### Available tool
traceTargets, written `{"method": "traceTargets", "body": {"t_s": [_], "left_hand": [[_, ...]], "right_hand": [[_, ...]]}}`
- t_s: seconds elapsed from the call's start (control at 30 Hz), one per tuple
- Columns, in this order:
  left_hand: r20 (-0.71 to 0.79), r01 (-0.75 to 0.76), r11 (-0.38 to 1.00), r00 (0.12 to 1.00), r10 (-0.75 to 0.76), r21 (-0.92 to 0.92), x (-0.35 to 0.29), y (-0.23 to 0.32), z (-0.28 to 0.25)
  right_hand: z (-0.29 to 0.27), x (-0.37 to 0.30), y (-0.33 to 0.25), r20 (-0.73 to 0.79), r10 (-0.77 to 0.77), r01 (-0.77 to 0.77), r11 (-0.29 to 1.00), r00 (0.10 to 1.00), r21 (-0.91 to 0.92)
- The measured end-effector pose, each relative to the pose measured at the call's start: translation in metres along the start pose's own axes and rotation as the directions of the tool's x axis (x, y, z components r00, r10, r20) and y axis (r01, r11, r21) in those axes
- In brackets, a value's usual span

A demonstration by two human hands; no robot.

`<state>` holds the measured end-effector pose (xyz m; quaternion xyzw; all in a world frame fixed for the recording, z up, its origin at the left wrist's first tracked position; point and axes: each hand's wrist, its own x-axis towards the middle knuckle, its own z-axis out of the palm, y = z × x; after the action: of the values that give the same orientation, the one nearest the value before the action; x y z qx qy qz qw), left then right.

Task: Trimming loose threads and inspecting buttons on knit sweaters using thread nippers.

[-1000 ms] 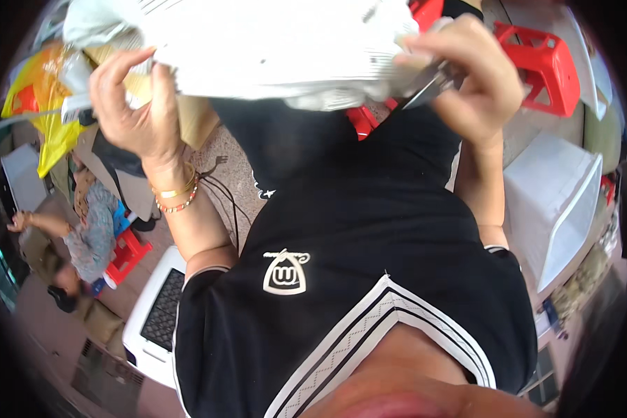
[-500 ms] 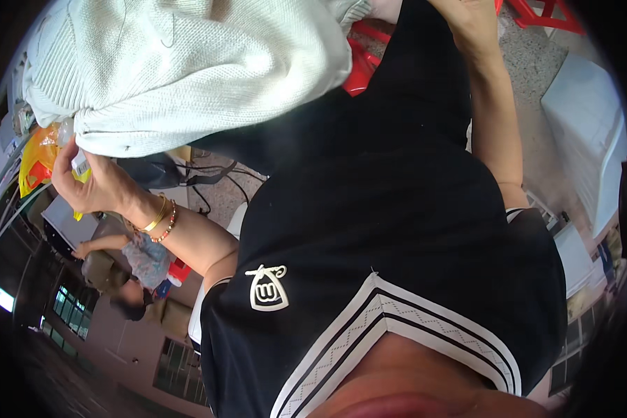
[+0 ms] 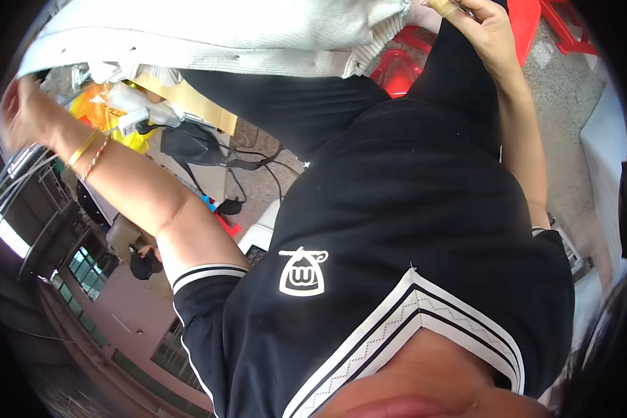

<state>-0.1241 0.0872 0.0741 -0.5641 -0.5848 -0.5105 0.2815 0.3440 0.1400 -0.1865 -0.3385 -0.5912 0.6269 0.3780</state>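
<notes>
One white knitted garment (image 3: 258, 31), stretching rightward from beside my left hand (image 3: 29, 115), which is blurring; whether I am pinching, I cannot tell. Right hand (image 3: 488, 31): I am curling it round a small dark item (image 3: 468, 10), mostly hidden. Lying right of my left hand: yellow bag (image 3: 138, 144), black bag (image 3: 191, 145).

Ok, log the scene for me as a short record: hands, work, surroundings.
Left hand: blurred, at the knit's left end; grip unclear
Right hand: fingers curled, near the top edge, apart from the knit; thumb has a tan wrap
Right-hand item: something small and dark at the fingers, kind unclear
Work: white knit, ribbed edge, partly over the black trousers
Left side: yellow bag, wooden board
Between the legs: red plastic
Right side: white bin
</notes>
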Motion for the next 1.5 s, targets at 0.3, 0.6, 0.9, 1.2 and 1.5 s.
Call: {"method": "traceTargets", "body": {"t_s": [0.3,0.6,0.9,1.2,1.5], "left_hand": [[0.163,0.194,0.98,0.966,-0.199,0.045,-0.043,-0.031,0.035],[0.317,0.267,0.936,0.889,-0.331,0.229,-0.069,-0.006,0.025],[0.274,0.126,0.986,0.95,-0.152,0.108,-0.091,0.045,-0.015],[0.366,0.727,0.633,0.684,-0.631,-0.266,-0.165,0.12,-0.025],[0.398,0.697,0.682,0.703,-0.589,-0.221,-0.163,0.124,-0.017]], "right_hand": [[-0.02,-0.011,0.011,0.051,-0.012,0.021,0.981,0.999,-0.193],[0.006,-0.003,0.01,0.043,0.028,-0.029,0.999,0.999,0.027],[0.042,0.024,-0.037,0.015,-0.145,0.146,0.986,0.989,-0.082],[0.109,0.052,-0.128,0.324,-0.591,0.672,0.688,0.738,-0.274],[0.145,0.08,-0.149,0.489,-0.658,0.815,0.394,0.573,-0.425]]}}
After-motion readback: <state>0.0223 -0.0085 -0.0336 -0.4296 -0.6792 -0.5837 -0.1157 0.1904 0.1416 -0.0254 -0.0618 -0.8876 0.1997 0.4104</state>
